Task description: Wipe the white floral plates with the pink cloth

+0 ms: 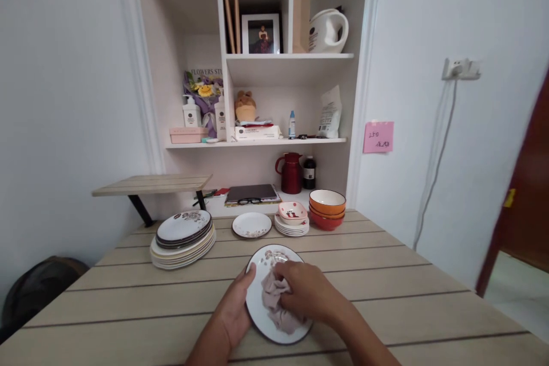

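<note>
My left hand (237,303) grips the left edge of a white plate (256,291) with a dark rim and a brown flower print, its thumb over the rim. The plate is tilted toward me above the near part of the table. My right hand (306,289) is closed around a crumpled pinkish-grey cloth (274,293), which presses on the plate's face. Part of the cloth lies spread over the plate's lower half. Beyond them, a similar flowered plate (251,224) lies flat on the table.
A stack of plates (183,238) stands at the left of the wooden table (171,309). Small plates topped by a square bowl (293,213) sit near orange and red bowls (327,209). Behind are a red jug (291,173), a dark bottle (309,173) and a raised wooden shelf (152,184).
</note>
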Tool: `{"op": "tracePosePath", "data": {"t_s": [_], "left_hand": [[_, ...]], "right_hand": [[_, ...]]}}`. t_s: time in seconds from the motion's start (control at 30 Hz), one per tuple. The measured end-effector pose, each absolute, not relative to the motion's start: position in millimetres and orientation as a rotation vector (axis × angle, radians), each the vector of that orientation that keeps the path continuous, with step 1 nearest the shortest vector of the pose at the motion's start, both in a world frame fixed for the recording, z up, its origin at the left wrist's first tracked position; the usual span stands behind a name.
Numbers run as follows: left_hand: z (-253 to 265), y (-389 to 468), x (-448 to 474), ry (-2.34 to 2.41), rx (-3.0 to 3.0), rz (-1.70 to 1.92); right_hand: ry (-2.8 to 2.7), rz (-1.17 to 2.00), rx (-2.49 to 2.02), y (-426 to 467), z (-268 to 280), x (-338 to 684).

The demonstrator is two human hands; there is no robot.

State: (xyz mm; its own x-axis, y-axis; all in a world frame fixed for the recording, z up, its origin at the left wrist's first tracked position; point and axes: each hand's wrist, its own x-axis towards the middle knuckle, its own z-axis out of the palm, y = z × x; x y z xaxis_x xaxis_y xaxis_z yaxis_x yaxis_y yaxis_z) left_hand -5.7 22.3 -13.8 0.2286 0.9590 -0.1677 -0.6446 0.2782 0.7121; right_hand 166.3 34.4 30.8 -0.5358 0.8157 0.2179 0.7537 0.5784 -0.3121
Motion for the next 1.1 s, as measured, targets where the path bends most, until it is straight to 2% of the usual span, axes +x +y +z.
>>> {"op": "tracePosePath", "data": {"t_s": [0.33,0.53,0.67,0.9,1.1], "left_hand": [[-14,24,-3,0.672,0.548,1.219],[-7,19,-5,0.683,0.579,1.183],[-10,20,-6,0.673,0.578,1.179],[-13,21,-6,0.651,0.565,1.174],[-16,24,-2,0.635,0.541,1.228]], "right_hand": [[-2.231,0.258,-1.238,48,20,137],[-2.114,0.201,-1.451,57,29,149],[-2.251,0.163,-1.540,51,35,164],[-2.491,0.387,-1.199,39,36,174],[-2.435,0.292,-1.085,35,23,142]]}}
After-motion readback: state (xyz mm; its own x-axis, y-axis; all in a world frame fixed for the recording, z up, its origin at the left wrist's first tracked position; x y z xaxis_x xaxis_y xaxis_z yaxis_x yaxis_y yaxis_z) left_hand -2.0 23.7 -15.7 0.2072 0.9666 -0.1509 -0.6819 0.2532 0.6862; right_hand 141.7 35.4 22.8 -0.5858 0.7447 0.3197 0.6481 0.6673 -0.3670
